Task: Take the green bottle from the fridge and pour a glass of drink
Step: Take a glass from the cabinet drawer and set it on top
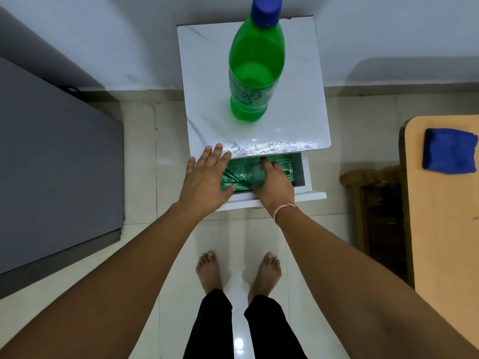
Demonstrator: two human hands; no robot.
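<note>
Green plastic marks the bottle, which stands upright with its blue cap on, toward the back of the white marble-patterned tabletop of a small cabinet. The bottle is already out of the grey fridge, which sits closed to the left. Below the tabletop's front edge, the drawer is pulled open and lined with crinkled green wrapping. The right hand reaches into the drawer, its fingers curled around a clear glass lying among the wrapping; the grasp appears to be closed on the glass, although part of the contact is hidden by the hand itself. The left hand is released, fingers spread flat, hovering at the drawer's left corner with its fingertips near the tabletop edge; whether it touches the cabinet cannot be determined. The step in hand is judged to be fetching the glass, with pouring not yet begun. The next move calls for lifting the glass clear of the drawer, setting it upright on the free area of tabletop in front of the bottle, then unscrewing the cap. A blue cloth rests on a wooden surface to the right, well apart.
</note>
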